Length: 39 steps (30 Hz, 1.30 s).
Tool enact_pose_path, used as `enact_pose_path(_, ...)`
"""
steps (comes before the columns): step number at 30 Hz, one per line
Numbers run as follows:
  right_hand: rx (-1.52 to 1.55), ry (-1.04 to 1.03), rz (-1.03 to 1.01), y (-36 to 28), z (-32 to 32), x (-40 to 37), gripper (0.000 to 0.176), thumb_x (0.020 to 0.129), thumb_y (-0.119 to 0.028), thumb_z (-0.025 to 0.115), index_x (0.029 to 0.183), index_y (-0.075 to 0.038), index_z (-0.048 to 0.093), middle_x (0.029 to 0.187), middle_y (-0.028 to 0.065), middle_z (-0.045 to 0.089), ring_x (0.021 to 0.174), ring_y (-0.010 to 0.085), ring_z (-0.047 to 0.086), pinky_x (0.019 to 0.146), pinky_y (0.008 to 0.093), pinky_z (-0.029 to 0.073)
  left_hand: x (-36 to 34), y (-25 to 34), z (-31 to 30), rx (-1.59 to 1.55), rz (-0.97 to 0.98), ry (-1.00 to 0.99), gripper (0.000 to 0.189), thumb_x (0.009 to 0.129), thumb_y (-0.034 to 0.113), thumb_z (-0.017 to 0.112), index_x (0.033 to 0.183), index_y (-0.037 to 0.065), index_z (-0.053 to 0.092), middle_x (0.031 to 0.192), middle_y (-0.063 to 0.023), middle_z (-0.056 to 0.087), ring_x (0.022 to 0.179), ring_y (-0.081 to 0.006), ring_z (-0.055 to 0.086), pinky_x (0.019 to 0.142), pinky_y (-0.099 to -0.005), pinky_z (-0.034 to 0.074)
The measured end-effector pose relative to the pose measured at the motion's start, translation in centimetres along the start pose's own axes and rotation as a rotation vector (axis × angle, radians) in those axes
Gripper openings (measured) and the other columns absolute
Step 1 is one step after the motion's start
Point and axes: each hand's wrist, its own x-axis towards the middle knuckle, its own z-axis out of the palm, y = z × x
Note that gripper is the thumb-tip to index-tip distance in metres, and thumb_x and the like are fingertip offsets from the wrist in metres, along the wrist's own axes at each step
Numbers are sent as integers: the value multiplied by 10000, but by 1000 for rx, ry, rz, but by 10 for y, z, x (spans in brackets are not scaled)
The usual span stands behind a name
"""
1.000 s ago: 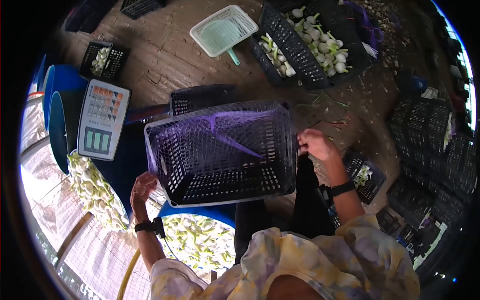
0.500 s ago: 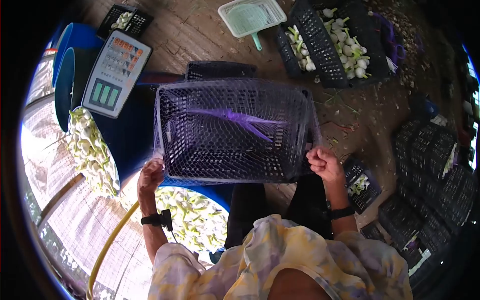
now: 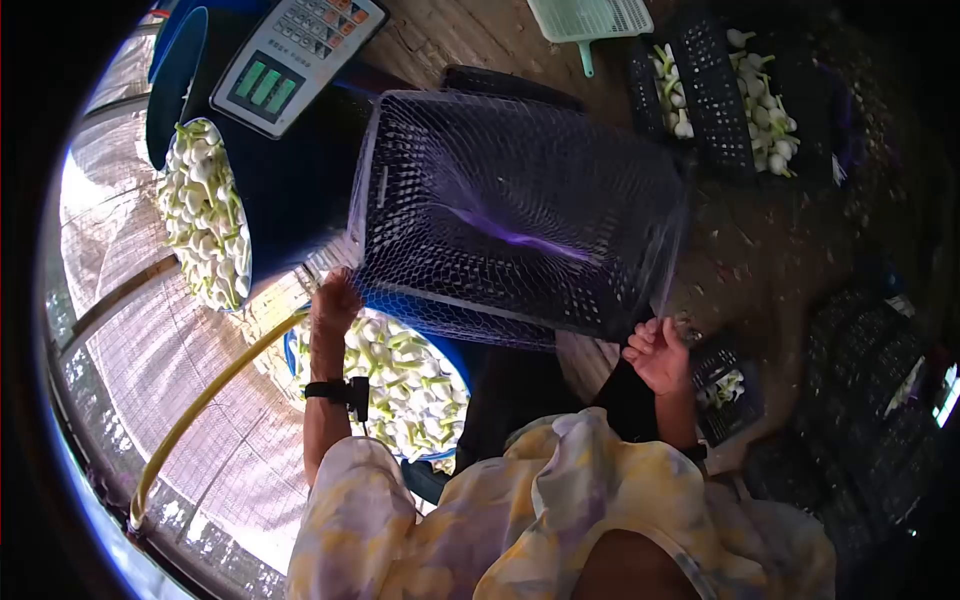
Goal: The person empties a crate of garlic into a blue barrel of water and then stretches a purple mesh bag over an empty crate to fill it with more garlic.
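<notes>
A purple mesh net [image 3: 520,240] is stretched over a black plastic crate [image 3: 500,135], with a bunched purple part across the crate's middle. My left hand [image 3: 337,300] is closed on the net at the crate's near left corner. My right hand [image 3: 655,352] pinches the net's edge just off the near right corner. Through the mesh the crate's perforated walls show. Below the crate, between my left arm and my legs, a blue tub [image 3: 462,372] holds many white bulbs with green stems.
A scale [image 3: 300,60] with a keypad and display stands at the upper left, near another tub of bulbs [image 3: 205,215]. Black crates with bulbs [image 3: 710,95] and a pale green basket [image 3: 600,18] lie at the top. Stacked dark crates [image 3: 860,370] stand right. A yellow hose [image 3: 215,400] curves at lower left.
The crate and net have tilted, their right side lower in view. Both hands still hold the net, and my right hand's fingers have loosened somewhat. The whole view has shifted.
</notes>
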Motion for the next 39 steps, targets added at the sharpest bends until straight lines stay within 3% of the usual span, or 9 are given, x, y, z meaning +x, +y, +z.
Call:
enact_pose_path(5, -73, 26, -39, -8, 4, 11, 371, 965, -364, 343, 792, -114, 555, 965, 49, 589, 1073, 252, 501, 965, 556, 328, 12, -15, -12, 53, 34, 20, 88, 857, 215, 494, 824, 136, 511, 557, 56, 310, 448, -84, 290, 421, -247, 248)
enact_pose_path(8, -18, -26, -66, -7, -13, 18, 368, 964, -366, 350, 797, -109, 553, 825, 45, 572, 923, 233, 544, 976, 536, 338, 21, -21, -14, 23, 63, -23, 77, 859, 203, 497, 812, 146, 517, 562, 61, 347, 445, -70, 303, 403, -229, 241)
enact_pose_path(14, 89, 450, -63, 4, -50, 42, 404, 892, -441, 498, 631, -132, 492, 483, -61, 331, 421, 86, 278, 491, 276, 295, 40, -47, -36, 33, 56, 53, 92, 860, 190, 482, 839, 148, 561, 601, 51, 425, 471, -87, 347, 428, -231, 273)
enact_pose_path(19, -104, 534, -64, -7, -128, 105, 563, 861, -525, 496, 459, -172, 319, 421, -39, 288, 357, 131, 296, 412, 303, 265, 81, -58, -12, -48, 126, 344, 160, 869, 162, 487, 972, 123, 603, 755, -47, 633, 636, -204, 589, 565, -332, 448)
enact_pose_path(23, -131, 897, -288, -24, -111, 166, 324, 901, -380, 489, 686, -148, 563, 535, 19, 461, 447, 134, 452, 445, 310, 358, 98, -60, -17, 730, 451, 242, 291, 879, 268, 465, 1079, 81, 561, 968, -89, 609, 846, -239, 587, 723, -354, 464)
enact_pose_path(28, -584, 445, -436, -73, -140, 213, 353, 924, -356, 463, 1082, -49, 538, 949, 69, 591, 842, 188, 569, 702, 318, 453, 139, -28, 2, 427, 367, 46, 394, 885, 356, 459, 1159, 79, 518, 1084, -86, 568, 964, -224, 559, 803, -345, 452)
enact_pose_path(31, -753, 732, -242, -149, -12, 184, 483, 870, -478, 481, 1137, -77, 512, 1085, 68, 569, 946, 170, 549, 707, 332, 457, 146, 11, -16, 560, 402, -172, 460, 889, 408, 455, 1207, 78, 492, 1154, -85, 543, 1036, -215, 542, 851, -339, 445)
enact_pose_path(35, -1347, 391, -276, -163, 40, 161, 357, 718, -320, 665, 910, -20, 648, 746, 56, 602, 689, 166, 542, 612, 305, 443, 106, 21, 35, 480, 20, 352, 631, 808, 575, 493, 1319, 211, 415, 1251, -47, 456, 1088, -240, 476, 869, -410, 425)
enact_pose_path(39, -1314, 493, -314, -175, 62, 145, 285, 666, -131, 598, 848, 87, 621, 850, 275, 623, 767, 387, 620, 667, 374, 503, 90, -59, 78, 1004, 988, -220, 846, 721, 124, 707, 1414, 104, 221, 1399, -157, 315, 1238, -310, 367, 1033, -466, 298)
